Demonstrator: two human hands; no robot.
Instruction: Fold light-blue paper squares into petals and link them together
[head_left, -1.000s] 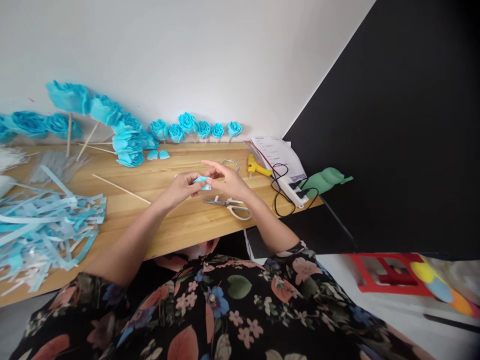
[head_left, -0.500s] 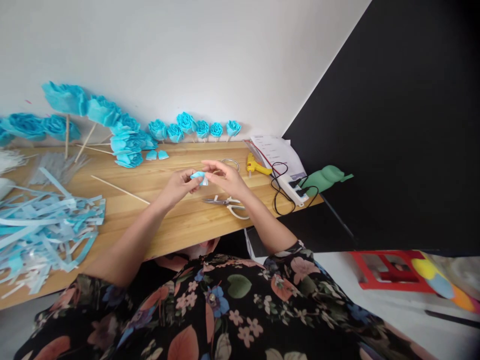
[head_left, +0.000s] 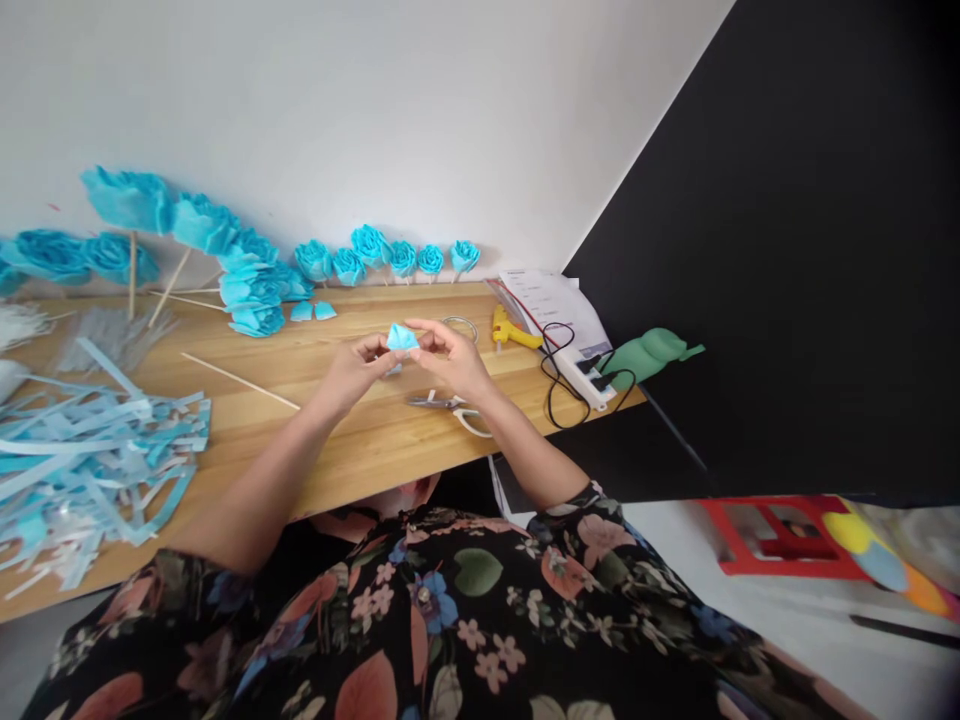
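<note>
Both hands pinching one small blue paper piece above the table.
Left hand (head_left: 352, 368) and right hand (head_left: 454, 360) meet fingertip to fingertip, each gripping the blue paper piece (head_left: 401, 338), held clear of the wooden table (head_left: 352, 455). Scissors (head_left: 450, 408) lie at 6 o'clock, just under the right hand. Yellow glue gun (head_left: 514, 333) at 2 o'clock, near. Thin wooden stick (head_left: 240, 380) at 9 o'clock. Paper strip pile (head_left: 82, 450) at 8 o'clock, well apart. Row of blue paper roses (head_left: 390, 258) at 12 o'clock, against the wall.

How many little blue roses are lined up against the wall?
6. Left to right against the wall: first rose, second, third, fourth, fifth, sixth. Bigger roses further left may hide more. The left hand and right hand pinch a blue paper piece.
</note>
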